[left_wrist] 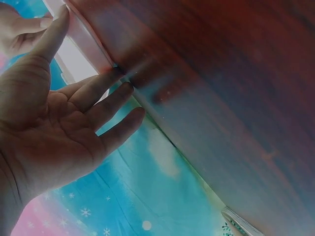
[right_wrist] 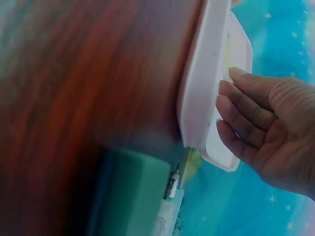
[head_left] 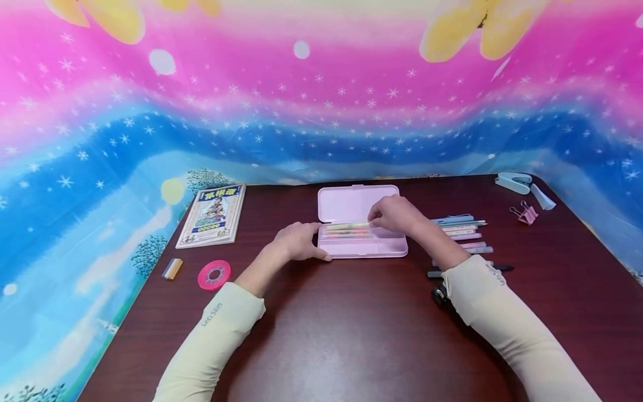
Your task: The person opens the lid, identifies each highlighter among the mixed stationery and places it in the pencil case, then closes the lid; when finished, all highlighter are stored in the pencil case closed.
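Note:
A pink pencil case (head_left: 358, 204) lies open on the table, its lid tilted back. Several pens (head_left: 346, 234) lie side by side in its rear compartment. My left hand (head_left: 298, 241) rests against the case's left end, thumb at the front corner; in the left wrist view its fingers are fairly straight. Over the right part of the compartment, my right hand (head_left: 397, 214) pinches the end of a yellow pen (head_left: 346, 226) between thumb and forefinger. The right wrist view shows the other fingers of this hand (right_wrist: 275, 123) loosely bent, and the pen mostly hidden by the case wall.
Right of the case lie several pens and pencils (head_left: 459, 228), partly behind my right forearm, and a black object (head_left: 439, 296). A stapler (head_left: 513, 182) and pink binder clip (head_left: 525, 213) sit far right. At left are a book (head_left: 213, 215), an eraser (head_left: 173, 269) and pink tape (head_left: 214, 274).

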Available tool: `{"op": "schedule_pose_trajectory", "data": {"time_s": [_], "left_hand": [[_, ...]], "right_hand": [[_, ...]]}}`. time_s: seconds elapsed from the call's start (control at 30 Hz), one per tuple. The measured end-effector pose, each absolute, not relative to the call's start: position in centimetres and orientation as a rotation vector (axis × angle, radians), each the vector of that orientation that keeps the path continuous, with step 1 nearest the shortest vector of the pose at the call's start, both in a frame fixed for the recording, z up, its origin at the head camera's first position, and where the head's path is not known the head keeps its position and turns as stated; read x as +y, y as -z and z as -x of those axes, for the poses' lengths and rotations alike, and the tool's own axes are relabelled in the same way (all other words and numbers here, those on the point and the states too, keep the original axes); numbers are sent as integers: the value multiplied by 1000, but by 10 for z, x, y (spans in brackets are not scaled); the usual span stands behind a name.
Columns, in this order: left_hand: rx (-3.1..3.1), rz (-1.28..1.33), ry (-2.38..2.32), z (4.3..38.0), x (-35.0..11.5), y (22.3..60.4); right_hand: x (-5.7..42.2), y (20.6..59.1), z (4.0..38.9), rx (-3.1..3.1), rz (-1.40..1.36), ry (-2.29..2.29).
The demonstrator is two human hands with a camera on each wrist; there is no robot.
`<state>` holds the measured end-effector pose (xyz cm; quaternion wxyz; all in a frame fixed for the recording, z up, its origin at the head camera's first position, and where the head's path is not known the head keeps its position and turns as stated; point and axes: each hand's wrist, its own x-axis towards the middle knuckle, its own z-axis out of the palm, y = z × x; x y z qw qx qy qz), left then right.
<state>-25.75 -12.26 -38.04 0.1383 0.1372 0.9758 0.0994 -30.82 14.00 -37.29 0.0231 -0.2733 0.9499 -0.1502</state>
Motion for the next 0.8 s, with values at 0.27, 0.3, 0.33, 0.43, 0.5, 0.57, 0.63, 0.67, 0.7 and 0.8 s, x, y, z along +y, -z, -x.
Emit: {"op": "schedule_pose_trajectory", "data": {"time_s": [0.27, 0.3, 0.33, 0.43, 0.5, 0.57, 0.63, 0.67, 0.7, 0.8], "left_hand": [[2820, -392, -282, 257, -122, 378], [2819, -390, -282, 258, -122, 378], [2818, -390, -282, 258, -122, 378], [2817, -392, -281, 258, -122, 378], [2817, -391, -284, 258, -122, 378], [2816, -392, -284, 258, -122, 378], [2813, -390, -286, 258, -123, 378], [2812, -388, -285, 258, -123, 378], [2810, -387, -284, 258, -123, 378], [2808, -386, -283, 258, -123, 380]], "right_hand": [[131, 375, 305, 2961, 840, 407], [131, 375, 305, 2964, 844, 397], [132, 375, 305, 2964, 847, 392], [136, 373, 305, 2965, 861, 395], [141, 370, 305, 2970, 863, 410], [147, 366, 304, 2975, 858, 435], [156, 363, 303, 2979, 825, 454], [161, 361, 302, 2977, 800, 465], [167, 360, 302, 2975, 776, 477], [188, 358, 300, 2957, 682, 544]]}}
